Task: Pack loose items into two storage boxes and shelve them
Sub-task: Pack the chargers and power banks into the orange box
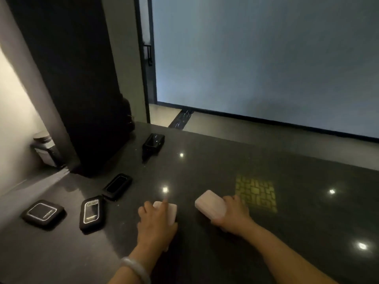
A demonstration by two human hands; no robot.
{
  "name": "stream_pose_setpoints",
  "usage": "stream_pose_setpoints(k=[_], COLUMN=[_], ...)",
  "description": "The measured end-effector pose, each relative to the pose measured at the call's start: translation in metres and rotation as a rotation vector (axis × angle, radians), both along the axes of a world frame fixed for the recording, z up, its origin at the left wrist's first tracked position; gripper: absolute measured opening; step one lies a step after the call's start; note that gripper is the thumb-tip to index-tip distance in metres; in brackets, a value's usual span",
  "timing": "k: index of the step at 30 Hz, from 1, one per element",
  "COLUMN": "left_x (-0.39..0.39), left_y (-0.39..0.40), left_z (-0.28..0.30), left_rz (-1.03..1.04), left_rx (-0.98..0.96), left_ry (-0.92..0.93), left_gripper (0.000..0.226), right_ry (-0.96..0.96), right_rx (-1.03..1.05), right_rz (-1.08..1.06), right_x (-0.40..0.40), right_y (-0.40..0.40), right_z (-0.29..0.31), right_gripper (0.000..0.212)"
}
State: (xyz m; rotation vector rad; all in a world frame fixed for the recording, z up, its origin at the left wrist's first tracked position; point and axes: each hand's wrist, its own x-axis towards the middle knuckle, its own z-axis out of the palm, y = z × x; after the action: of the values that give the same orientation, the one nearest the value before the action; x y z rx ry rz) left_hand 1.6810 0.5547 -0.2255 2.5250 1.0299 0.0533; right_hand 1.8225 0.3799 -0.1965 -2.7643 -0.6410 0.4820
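Two pale blocks — left hand (155, 224) holds one (167, 212), right hand (233, 216) another (210, 203); four black cases (117, 186).

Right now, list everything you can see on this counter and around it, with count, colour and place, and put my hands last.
Pale pink blocks: two, one under the left hand, one gripped by the right.
Black cases: four, on the counter's left; square one, oblong one, open tray, open box farthest back.
Counter: one, dark, glossy.
Yellow patterned patch: one, right of the right hand.
Dark pillar: one, back left.
Left hand: bracelet on wrist.
Right hand.
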Motion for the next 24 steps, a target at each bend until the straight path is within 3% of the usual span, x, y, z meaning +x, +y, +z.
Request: stream_pose_setpoints(k=[6, 12, 18, 24], left_x=[0.044, 0.064, 0.033, -0.024], left_y=[-0.106, -0.249, -0.397, -0.514], left_z=[0.039, 0.084, 0.109, 0.111], left_rz=[-0.371, -0.718, -1.049, -1.412], left_rx=[-0.088, -0.159, -0.170, -0.220], left_ry=[-0.078, -0.162, -0.190, -0.128], left_gripper=[0.087, 0.078, 0.076, 0.076], right_ry=[-0.064, -0.235, -0.339, -0.328], right_rx=[0.035, -0.022, -0.024, -0.050], right_rz=[-0.253, -0.466, -0.760, -1.051], right_x=[-0.016, -0.071, -0.177, -0.294], right_y=[-0.136, -0.292, -0.441, -0.547], right_z=[0.045, 0.105, 0.145, 0.142], right_gripper=[0.091, 0.081, 0.081, 0.090])
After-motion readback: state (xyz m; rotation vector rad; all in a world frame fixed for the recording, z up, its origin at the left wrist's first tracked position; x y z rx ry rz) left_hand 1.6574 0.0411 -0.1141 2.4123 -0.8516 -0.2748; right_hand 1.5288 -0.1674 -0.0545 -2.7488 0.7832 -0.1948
